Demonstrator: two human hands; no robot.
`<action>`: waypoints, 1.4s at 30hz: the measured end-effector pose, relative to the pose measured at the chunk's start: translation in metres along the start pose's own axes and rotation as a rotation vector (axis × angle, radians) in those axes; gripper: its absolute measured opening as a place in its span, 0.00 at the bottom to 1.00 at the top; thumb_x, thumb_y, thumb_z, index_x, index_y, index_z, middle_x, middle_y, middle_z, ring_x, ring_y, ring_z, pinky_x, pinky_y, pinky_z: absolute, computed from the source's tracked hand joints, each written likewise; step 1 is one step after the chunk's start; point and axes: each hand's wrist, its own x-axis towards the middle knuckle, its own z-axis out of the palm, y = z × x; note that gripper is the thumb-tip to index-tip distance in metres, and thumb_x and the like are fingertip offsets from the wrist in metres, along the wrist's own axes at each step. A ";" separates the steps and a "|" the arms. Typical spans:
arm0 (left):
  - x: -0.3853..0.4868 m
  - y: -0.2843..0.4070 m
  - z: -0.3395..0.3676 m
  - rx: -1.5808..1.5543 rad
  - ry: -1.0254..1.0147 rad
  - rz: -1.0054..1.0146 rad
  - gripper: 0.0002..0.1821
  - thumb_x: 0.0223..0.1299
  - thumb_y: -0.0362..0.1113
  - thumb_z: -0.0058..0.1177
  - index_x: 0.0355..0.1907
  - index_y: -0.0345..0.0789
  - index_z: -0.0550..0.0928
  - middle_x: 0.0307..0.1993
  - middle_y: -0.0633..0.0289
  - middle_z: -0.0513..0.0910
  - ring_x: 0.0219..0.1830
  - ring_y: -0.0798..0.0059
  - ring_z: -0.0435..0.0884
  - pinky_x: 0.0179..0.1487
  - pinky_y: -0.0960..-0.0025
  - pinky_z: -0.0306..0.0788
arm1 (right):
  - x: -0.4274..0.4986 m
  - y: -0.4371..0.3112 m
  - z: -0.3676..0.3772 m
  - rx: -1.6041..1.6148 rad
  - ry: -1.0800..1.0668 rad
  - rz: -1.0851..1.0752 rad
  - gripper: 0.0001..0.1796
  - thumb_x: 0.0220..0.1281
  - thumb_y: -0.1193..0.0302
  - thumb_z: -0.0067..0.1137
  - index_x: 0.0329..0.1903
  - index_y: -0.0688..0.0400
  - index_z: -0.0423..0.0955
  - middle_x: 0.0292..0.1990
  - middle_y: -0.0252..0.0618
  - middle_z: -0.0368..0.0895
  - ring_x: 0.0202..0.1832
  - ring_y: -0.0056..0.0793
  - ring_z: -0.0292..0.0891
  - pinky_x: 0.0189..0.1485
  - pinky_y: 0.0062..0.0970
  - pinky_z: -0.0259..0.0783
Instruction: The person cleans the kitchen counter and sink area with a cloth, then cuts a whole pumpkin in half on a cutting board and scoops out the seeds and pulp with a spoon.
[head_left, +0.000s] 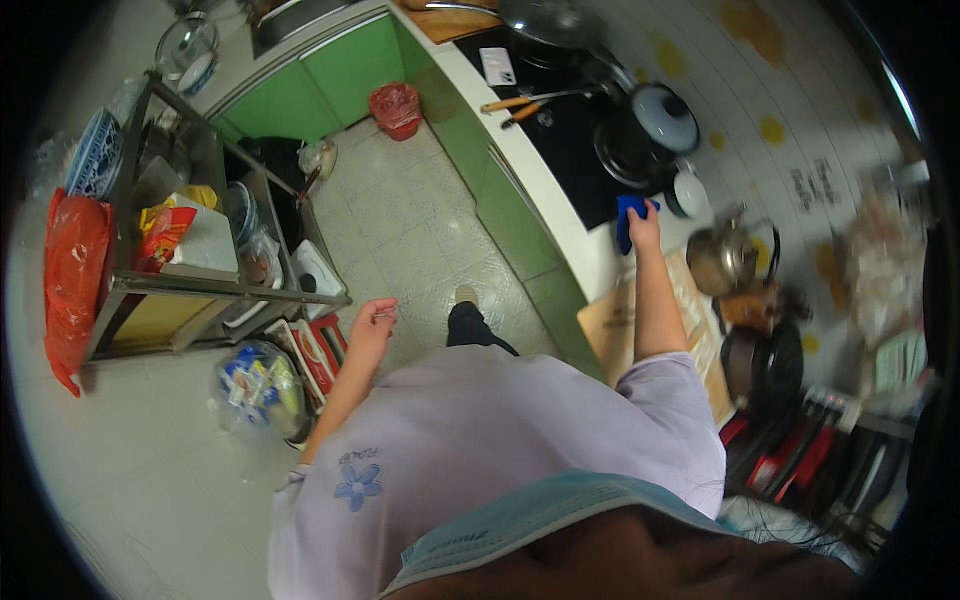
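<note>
My right hand (643, 225) holds a blue cloth (625, 223) at the near corner of the black cooktop (559, 161), over the white countertop (592, 259). Just beyond it stand a white cup (688, 196) and a pot with a glass lid (666, 118). My left hand (374, 320) hangs over the floor beside the metal shelf rack, its fingers loosely curled, with no object visible in it. Two utensils with wooden handles (507, 105) and a phone (497, 67) lie along the cooktop's front edge.
A steel kettle (721, 257) and wooden boards (611, 324) are on the counter to the right. Green cabinets (517, 202) run below it. On the left stands a metal rack (217, 283) with bowls and packets. A red bin (395, 111) and a bagged bundle (259, 386) are on the floor.
</note>
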 end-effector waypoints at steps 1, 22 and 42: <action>0.016 0.005 -0.001 -0.013 0.028 0.000 0.14 0.60 0.29 0.53 0.49 0.34 0.80 0.36 0.68 0.78 0.30 0.85 0.70 0.37 0.78 0.67 | 0.027 0.012 0.021 -0.089 -0.043 0.058 0.37 0.63 0.53 0.56 0.70 0.56 0.60 0.64 0.60 0.68 0.65 0.55 0.66 0.66 0.43 0.63; 0.231 0.054 -0.015 0.114 -0.031 -0.090 0.12 0.64 0.31 0.54 0.49 0.34 0.81 0.34 0.68 0.80 0.34 0.83 0.74 0.40 0.77 0.70 | 0.141 -0.136 0.205 -0.567 -0.057 -0.012 0.27 0.71 0.56 0.42 0.72 0.41 0.58 0.76 0.43 0.48 0.76 0.53 0.43 0.73 0.57 0.47; 0.453 0.163 0.238 0.983 -0.406 0.754 0.49 0.46 0.51 0.69 0.69 0.35 0.61 0.58 0.55 0.69 0.60 0.58 0.66 0.62 0.58 0.63 | 0.197 -0.100 0.195 -0.566 -0.328 -0.147 0.35 0.66 0.68 0.49 0.74 0.53 0.51 0.73 0.52 0.54 0.78 0.49 0.39 0.77 0.49 0.38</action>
